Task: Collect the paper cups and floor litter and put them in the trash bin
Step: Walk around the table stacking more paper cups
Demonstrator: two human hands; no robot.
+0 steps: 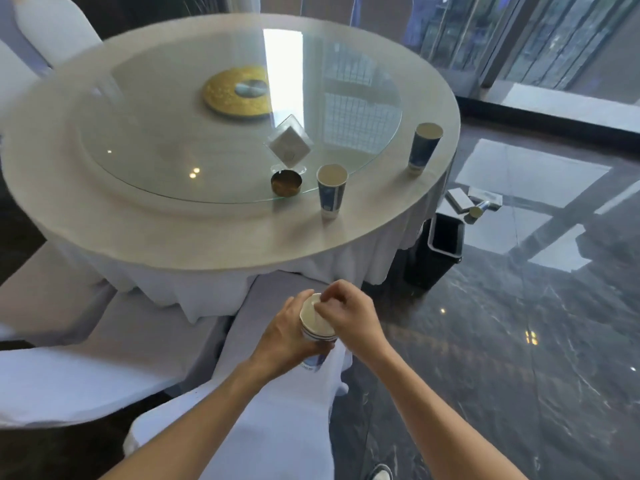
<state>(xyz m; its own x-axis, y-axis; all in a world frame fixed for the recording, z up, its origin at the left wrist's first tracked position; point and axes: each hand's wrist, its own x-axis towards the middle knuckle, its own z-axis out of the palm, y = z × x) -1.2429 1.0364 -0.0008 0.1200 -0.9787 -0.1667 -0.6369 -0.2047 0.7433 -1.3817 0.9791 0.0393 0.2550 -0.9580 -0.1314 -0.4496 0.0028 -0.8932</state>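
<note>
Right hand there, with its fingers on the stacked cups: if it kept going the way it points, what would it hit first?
Probably the left hand. The right hand points leftward across the stacked cups' rims.

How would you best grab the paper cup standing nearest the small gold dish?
Probably around the upper half of the paper cup, coming from the near table edge. It stands upright, widest at its open rim, with bare table on that side, while the gold dish crowds its left.
</note>
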